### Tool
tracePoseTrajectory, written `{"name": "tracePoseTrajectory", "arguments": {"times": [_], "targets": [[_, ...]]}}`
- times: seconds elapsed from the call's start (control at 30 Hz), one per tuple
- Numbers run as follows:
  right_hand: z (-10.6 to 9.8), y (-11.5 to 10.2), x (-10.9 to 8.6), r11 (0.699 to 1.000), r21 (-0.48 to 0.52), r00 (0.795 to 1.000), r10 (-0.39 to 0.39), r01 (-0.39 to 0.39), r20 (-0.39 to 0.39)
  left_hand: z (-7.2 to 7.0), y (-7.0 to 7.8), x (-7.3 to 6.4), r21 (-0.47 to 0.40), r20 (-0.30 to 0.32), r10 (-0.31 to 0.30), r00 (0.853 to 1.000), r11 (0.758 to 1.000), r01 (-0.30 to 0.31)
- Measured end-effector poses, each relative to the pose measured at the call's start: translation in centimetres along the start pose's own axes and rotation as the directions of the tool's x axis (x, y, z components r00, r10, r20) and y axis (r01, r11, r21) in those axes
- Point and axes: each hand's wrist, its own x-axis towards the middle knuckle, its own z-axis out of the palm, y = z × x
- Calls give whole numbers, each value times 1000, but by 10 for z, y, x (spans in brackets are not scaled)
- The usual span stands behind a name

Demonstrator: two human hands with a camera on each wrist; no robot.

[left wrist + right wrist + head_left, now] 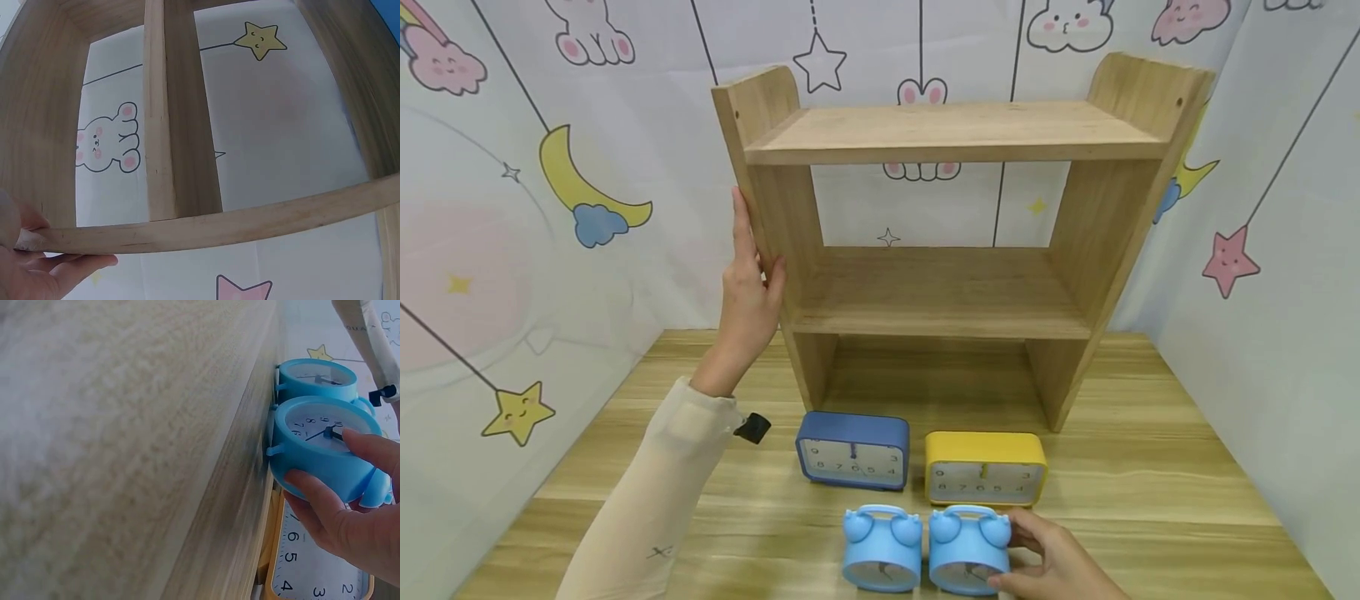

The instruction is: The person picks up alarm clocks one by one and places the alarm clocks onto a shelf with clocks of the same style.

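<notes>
The left hand [751, 292] pinches one side of the wooden shelf unit [940, 325] (presumably for steadiness), while the right hand [1054, 560] pinches the right light-blue twin-bell alarm clock [970, 548], likely to hold it upright, beside its matching twin [882, 550] and in front of the yellow rectangular clock [985, 447].

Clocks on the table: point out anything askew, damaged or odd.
The dark blue clock looks slightly askew: its lower front edge slants, and it sits a little farther back than the yellow clock beside it. I see no damage.
</notes>
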Motion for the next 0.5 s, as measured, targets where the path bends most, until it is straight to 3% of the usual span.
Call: {"name": "tracePoseTrajectory", "arguments": {"times": [0.1,0.5], "targets": [[0,-1,0,999,-26,1000,-31,31,-3,0,-1,0,-11,8,4,1000,1000,-4],[-8,-16,6,994,50,995,-97,95,30,0,0,0,-12,11,13,1000,1000,-12]]}}
